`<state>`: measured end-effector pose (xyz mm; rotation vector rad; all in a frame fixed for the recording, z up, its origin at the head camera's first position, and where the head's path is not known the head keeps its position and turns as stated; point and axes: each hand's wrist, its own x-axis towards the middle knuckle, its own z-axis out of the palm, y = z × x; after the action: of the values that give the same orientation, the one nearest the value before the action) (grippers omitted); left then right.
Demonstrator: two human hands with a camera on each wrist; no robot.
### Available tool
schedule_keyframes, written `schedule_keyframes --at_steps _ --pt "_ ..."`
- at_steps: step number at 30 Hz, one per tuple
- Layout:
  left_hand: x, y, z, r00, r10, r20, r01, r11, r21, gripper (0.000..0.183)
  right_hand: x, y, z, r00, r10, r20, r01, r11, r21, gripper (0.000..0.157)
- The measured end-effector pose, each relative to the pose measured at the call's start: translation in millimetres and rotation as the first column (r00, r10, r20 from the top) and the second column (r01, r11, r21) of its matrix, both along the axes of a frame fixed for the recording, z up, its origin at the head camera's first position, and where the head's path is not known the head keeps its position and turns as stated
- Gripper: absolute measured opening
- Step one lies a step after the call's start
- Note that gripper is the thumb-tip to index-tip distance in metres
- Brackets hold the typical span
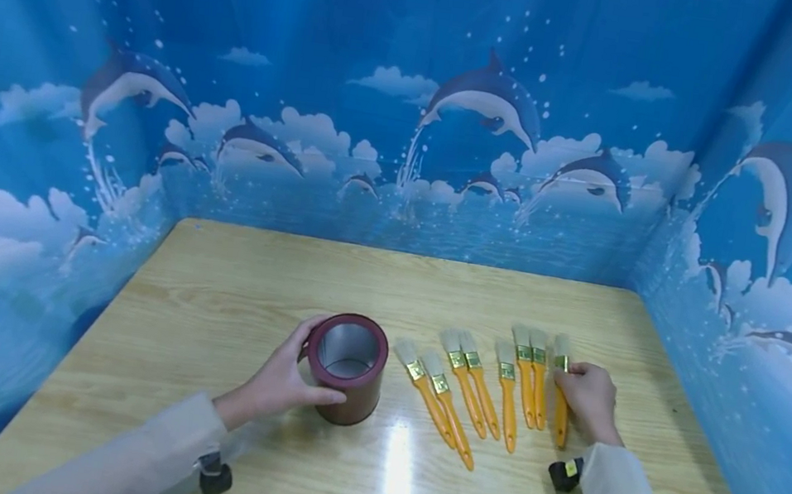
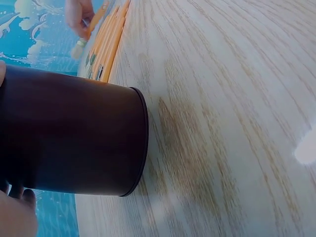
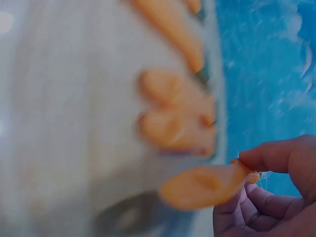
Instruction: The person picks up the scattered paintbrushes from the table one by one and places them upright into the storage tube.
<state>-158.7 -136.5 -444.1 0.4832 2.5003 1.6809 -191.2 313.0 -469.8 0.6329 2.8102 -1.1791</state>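
Note:
A dark red cylindrical cup (image 1: 359,402) stands upright on the table, its grey inside showing. My left hand (image 1: 272,388) grips its left side, thumb across the near side and fingers behind. In the left wrist view the cup's dark wall (image 2: 74,133) hides most of that hand. My right hand (image 1: 590,398) pinches a flat paintbrush (image 1: 560,423) with an orange handle, metal ferrule and pale bristles. In the right wrist view its handle end (image 3: 197,187) appears slightly off the table, above a shadow. Between the hands lie several similar paintbrushes (image 1: 507,416), bristles pointing away from me.
The pale wood table (image 1: 256,279) carries the cup and brushes. A blue curtain (image 1: 340,215) printed with dolphins and clouds borders its back and sides. Glare (image 1: 398,481) shows on the near middle of the tabletop.

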Motion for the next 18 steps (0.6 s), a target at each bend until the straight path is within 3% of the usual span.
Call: schedule_keyframes --at_steps 8,11,15,18 --pt "-0.8 0.2 1.3 1.0 0.007 0.001 -0.007 1.0 0.001 0.102 -8.8 -43.5 48.1 0.985 0.059 -0.165 -0.068 0.996 -0.05 0.039" --pt "-1.3 -0.8 1.9 1.0 0.014 0.005 -0.014 1.0 -0.002 0.101 -13.6 -65.5 69.5 0.978 0.087 -0.189 -0.109 0.988 -0.108 0.041" --pt "-1.3 -2.1 1.2 1.0 0.017 0.003 -0.017 1.0 -0.002 0.098 -18.1 -97.4 95.6 0.967 0.127 -0.223 -0.176 0.96 -0.22 0.043" --pt "-1.0 -2.2 0.1 1.0 0.015 -0.006 -0.015 1.0 0.002 0.098 -18.9 -120.5 109.8 0.946 0.163 -0.282 -0.253 0.912 -0.323 0.041"
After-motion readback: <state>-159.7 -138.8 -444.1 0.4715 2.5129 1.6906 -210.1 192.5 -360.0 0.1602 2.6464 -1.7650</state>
